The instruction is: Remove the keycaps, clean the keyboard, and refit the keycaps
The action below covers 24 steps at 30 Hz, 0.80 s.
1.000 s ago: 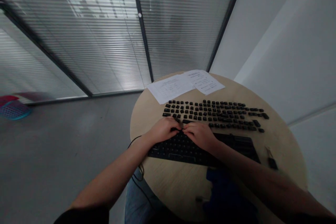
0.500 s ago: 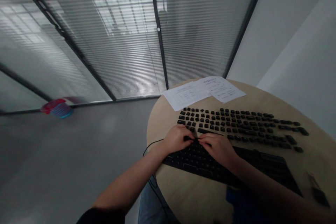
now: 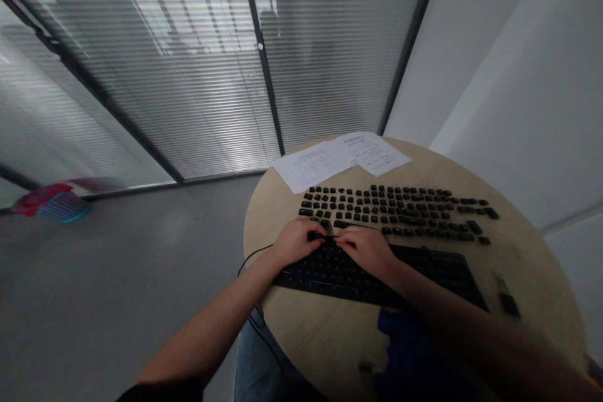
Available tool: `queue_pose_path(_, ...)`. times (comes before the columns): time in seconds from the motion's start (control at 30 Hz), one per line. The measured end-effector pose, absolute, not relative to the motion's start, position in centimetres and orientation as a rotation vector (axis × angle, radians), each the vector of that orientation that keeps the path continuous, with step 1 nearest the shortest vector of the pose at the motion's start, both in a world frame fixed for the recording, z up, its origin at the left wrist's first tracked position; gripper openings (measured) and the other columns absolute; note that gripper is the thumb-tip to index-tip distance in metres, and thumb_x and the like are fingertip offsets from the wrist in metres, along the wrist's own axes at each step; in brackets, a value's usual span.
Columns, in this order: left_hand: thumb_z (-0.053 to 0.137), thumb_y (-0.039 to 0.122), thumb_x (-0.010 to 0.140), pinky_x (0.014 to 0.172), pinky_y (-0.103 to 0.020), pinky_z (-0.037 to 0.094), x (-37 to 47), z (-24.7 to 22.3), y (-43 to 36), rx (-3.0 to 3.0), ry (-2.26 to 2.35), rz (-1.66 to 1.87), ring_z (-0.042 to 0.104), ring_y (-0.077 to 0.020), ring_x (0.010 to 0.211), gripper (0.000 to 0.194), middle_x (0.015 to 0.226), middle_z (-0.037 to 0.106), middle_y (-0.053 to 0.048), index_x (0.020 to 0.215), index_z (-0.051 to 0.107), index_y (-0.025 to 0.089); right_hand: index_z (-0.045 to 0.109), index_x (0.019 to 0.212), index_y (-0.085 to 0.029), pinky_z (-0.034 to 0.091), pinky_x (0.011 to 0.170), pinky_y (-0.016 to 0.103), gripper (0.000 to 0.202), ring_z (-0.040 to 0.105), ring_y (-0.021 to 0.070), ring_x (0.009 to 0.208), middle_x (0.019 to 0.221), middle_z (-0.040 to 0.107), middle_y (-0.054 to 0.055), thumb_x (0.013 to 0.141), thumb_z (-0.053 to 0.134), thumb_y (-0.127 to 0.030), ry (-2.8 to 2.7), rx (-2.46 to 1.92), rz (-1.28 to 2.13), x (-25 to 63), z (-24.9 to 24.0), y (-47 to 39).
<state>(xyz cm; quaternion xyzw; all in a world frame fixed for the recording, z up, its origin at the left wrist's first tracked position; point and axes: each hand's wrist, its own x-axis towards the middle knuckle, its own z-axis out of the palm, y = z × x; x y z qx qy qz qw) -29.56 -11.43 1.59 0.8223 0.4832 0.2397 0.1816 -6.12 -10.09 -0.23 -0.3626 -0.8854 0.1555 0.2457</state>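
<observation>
Keyboard (image 3: pixel 335 272) flat on table (image 3: pixel 325 339). Left hand (image 3: pixel 296 240) and right hand (image 3: pixel 370 251) nearly meet at its far edge, fingers (image 3: pixel 347 237) bunched; grip, cannot tell. Keycaps (image 3: pixel 414 221) rowed beyond, probably to keep order.

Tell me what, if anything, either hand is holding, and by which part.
Cannot be told: the left hand and right hand are close together near the keyboard's far edge, but anything between their fingers is too dark and small to make out.
</observation>
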Motion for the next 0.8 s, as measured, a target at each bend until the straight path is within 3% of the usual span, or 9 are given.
queue_pose_path(0.23, 0.075, 0.014, 0.078, 0.084, -0.032, 0.051, -29.73, 1.58, -11.42, 2.210, 1.384, 0.694, 0.067, -0.0194, 0.092, 0.022, 0.094, 0.076, 0.001, 0.098, 0.075, 0.024, 0.081, 0.095, -0.026, 0.057, 0.086, 0.032, 0.016, 0.074, 0.0196, 0.094, 0.103, 0.080, 0.003, 0.094, 0.066, -0.021, -2.390, -0.998, 0.417, -6.11, -0.06, -10.24)
queue_pose_path(0.8, 0.071, 0.018, 0.084, 0.084, -0.035, 0.051, -30.02, 1.38, -11.14, 2.436, 1.237, 0.699, 0.066, -0.0203, 0.090, 0.015, 0.093, 0.078, 0.000, 0.096, 0.077, 0.025, 0.081, 0.094, -0.026, 0.057, 0.083, 0.031, 0.014, 0.075, 0.0194, 0.093, 0.102, 0.080, 0.002, 0.092, 0.068, -0.020, -2.386, -0.999, 0.441, -6.17, 0.36, -10.04)
